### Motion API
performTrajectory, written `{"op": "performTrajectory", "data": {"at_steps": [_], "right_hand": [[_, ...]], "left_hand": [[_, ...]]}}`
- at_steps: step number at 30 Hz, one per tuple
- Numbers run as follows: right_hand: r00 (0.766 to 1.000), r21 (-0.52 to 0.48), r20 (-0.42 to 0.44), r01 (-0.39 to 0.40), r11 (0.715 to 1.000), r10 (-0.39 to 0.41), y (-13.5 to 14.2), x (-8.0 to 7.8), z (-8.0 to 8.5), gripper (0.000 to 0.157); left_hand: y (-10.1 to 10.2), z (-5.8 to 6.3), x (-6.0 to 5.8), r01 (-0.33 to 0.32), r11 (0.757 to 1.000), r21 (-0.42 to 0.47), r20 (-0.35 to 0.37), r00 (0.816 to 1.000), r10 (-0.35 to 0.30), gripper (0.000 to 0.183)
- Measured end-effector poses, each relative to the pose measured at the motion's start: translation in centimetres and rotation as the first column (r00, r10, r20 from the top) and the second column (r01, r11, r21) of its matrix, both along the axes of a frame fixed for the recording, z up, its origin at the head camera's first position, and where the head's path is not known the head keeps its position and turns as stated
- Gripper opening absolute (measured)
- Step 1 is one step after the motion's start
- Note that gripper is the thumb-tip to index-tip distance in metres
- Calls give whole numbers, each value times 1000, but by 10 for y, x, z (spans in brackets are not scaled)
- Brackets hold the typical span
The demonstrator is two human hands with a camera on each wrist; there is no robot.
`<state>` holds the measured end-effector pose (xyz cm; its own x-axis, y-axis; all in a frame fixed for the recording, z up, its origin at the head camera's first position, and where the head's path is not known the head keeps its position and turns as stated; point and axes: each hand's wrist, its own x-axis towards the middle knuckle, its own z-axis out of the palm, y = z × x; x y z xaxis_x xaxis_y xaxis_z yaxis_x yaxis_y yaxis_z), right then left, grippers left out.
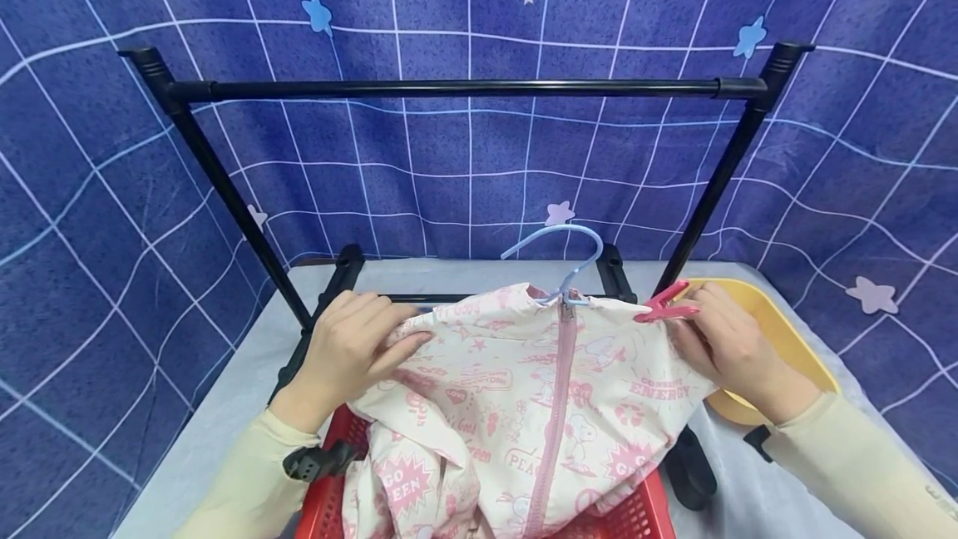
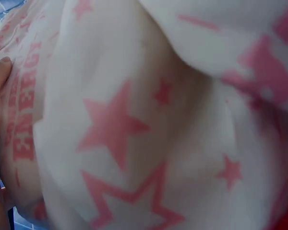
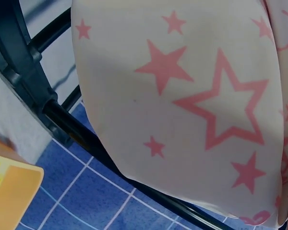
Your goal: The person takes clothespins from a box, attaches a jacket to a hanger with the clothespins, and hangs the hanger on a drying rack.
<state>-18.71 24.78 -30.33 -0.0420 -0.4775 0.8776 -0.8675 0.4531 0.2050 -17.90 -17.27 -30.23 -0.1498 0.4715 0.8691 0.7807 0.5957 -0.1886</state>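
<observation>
A white jacket (image 1: 479, 389) with pink prints and a pink zipper hangs on a light blue hanger (image 1: 552, 229), whose hook rises above the collar. My left hand (image 1: 348, 348) pinches its left shoulder between thumb and fingers. At the opposite shoulder, my right hand (image 1: 733, 343) grips the fabric, with a pink clothespin (image 1: 662, 310) on the shoulder edge right at its fingertips. Star-printed fabric of the jacket (image 2: 182, 143) fills most of the left wrist view. In the right wrist view, a sleeve (image 3: 125, 124) hangs down. The hanger's arms are mostly hidden inside the jacket.
Below the jacket stands a red basket (image 1: 659, 510). A black rack (image 1: 464, 89) with a high crossbar stands behind. To the right, partly behind my right hand, is a yellow basin (image 1: 793, 331). A blue gridded curtain (image 1: 471, 165) closes off the back.
</observation>
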Motion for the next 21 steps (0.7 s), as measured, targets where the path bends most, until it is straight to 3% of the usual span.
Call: {"op": "performTrajectory", "data": {"at_steps": [21], "right_hand": [[1000, -72, 2, -9, 997, 9, 4, 1, -8, 39]], "left_hand": [[-20, -11, -5, 2, 1000, -4, 6, 1000, -2, 46]]}}
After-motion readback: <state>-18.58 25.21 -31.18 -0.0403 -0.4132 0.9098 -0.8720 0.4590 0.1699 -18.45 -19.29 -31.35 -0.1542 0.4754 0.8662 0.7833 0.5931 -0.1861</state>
